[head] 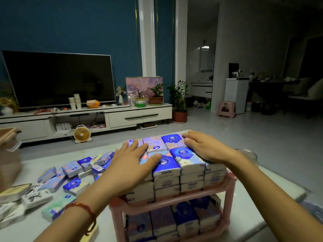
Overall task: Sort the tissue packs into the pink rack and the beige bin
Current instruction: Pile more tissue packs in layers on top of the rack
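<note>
A two-tier pink rack (174, 200) stands on the table in front of me, both shelves packed with blue and floral tissue packs. The upper stack (176, 169) rises several layers high. My left hand (134, 159) lies flat, fingers spread, on the stack's top left. My right hand (204, 147) lies flat on the top right, over the far corner packs. Neither hand grips a pack. Loose tissue packs (70, 177) lie scattered on the table to the left. A brownish-beige bin (8, 154) shows partly at the left edge.
White and black-patterned packs (35, 198) lie at the near left. A clear glass jar (248, 155) stands right of the rack behind my right forearm. Beyond the table (253, 212) are a TV cabinet, a small fan on the floor and potted plants.
</note>
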`<act>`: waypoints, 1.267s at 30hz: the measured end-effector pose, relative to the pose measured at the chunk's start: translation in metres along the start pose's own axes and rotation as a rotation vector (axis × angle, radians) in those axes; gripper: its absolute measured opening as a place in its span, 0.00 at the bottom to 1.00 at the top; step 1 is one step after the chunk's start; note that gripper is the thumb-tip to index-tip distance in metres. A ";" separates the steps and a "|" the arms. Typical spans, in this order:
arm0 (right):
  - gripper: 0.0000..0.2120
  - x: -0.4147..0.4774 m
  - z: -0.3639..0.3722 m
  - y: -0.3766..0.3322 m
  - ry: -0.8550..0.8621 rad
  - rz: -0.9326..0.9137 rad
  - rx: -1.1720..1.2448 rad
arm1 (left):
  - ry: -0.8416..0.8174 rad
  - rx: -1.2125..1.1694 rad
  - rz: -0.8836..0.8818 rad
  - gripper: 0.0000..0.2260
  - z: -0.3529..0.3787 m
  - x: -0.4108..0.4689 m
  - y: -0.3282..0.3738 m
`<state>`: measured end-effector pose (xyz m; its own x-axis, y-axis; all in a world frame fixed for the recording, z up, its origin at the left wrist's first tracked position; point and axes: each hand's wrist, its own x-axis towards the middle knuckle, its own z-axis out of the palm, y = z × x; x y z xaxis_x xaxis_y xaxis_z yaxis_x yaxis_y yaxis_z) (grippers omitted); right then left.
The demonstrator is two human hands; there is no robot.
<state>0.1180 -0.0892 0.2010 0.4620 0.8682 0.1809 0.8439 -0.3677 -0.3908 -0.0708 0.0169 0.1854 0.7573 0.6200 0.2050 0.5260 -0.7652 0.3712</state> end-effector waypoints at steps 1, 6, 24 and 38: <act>0.21 0.000 0.001 -0.001 0.007 -0.006 -0.032 | -0.004 0.002 0.004 0.28 0.000 0.000 0.000; 0.20 0.000 0.001 -0.007 -0.008 0.022 -0.098 | -0.047 0.064 -0.017 0.27 0.000 0.004 0.002; 0.24 -0.031 0.015 -0.060 -0.126 -0.085 -0.003 | 0.094 0.041 0.313 0.35 0.004 -0.044 -0.038; 0.23 -0.028 -0.001 -0.058 -0.035 -0.084 0.047 | 0.062 -0.024 0.291 0.40 0.000 -0.046 -0.031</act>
<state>0.0565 -0.0928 0.2196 0.3798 0.9068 0.1832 0.8650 -0.2779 -0.4178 -0.1213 0.0119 0.1642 0.8496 0.3848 0.3607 0.2801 -0.9087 0.3096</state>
